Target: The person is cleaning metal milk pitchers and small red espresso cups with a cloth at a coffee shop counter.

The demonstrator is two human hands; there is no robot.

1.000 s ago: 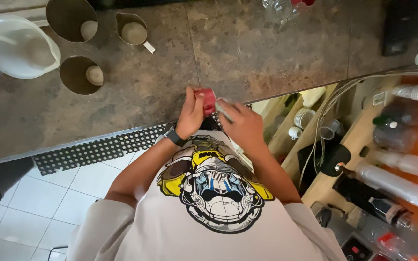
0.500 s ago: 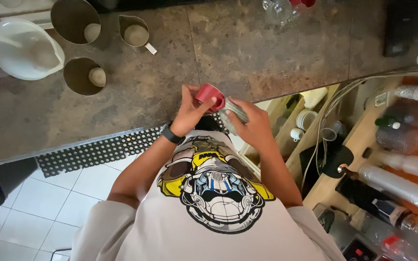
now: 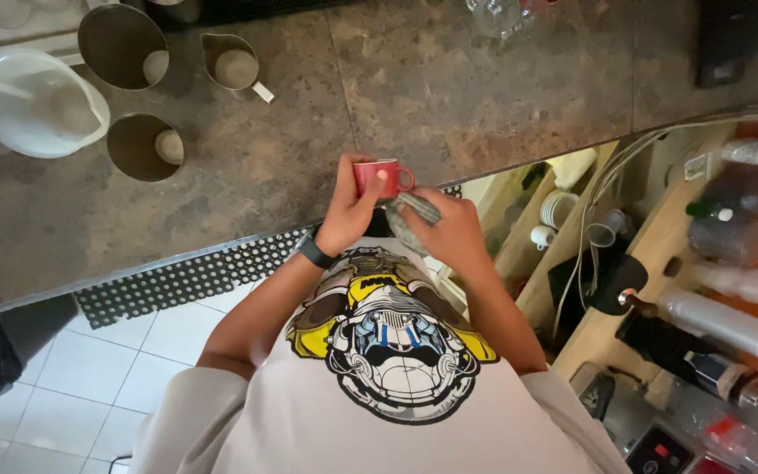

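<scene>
Here, seen from above, the left hand (image 3: 348, 215) is wrapped around a small red ceramic cup (image 3: 377, 177), fingers curled over its side and the thumb against its wall; the cup's little handle sticks out toward the right. The cup is held just above the near edge of a mottled brown stone counter (image 3: 449, 96). A dark band sits on the left wrist. Just beside it, the right hand (image 3: 449, 230) is closed around a bunched grey cloth (image 3: 412, 215), which sits right below the cup and looks to touch it.

Further out on the counter, well apart from the hands, stand three steel pitchers: a large one (image 3: 122, 44), a smaller spouted one (image 3: 232, 60) and a third (image 3: 144, 147) nearer the counter edge. To their left is a white plastic jug (image 3: 37, 105).

Below the counter edge a black perforated rubber mat (image 3: 177, 279) lies on pale floor tiles. To the right, wooden shelving (image 3: 651, 246) holds white cups and clear bottles.
</scene>
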